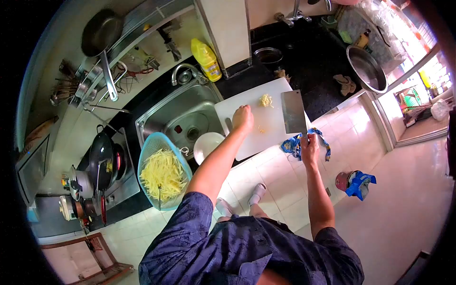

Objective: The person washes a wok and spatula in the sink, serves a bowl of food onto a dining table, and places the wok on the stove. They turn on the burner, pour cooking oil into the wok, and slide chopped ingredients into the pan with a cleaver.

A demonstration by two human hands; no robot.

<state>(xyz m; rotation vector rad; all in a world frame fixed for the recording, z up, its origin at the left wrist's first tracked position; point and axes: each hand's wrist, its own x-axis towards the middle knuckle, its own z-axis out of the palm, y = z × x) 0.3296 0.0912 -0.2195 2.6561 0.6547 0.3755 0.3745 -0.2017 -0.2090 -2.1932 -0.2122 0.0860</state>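
Observation:
My right hand (309,148) is wrapped round the handle of a cleaver (293,112). Its broad blade lies over the right side of a white cutting board (260,102). Over the board's left part is my left hand (243,118), its fingers curled closed; whatever they may hold is hidden. A small heap of chopped pale yellow pieces (266,100) sits near the board's far edge, and a few bits are scattered nearer to me. Left of the board stands a white bowl (207,145). Beside it, a blue basket (143,156) holds shredded pale yellow strips (163,175).
A steel sink (166,109) lies left of the board, with a yellow bottle (206,59) behind it. Further left a wok (101,156) rests on the stove. At right are a metal basin (366,69) and a crumpled cloth (345,84). A lined bin (343,181) stands on the floor.

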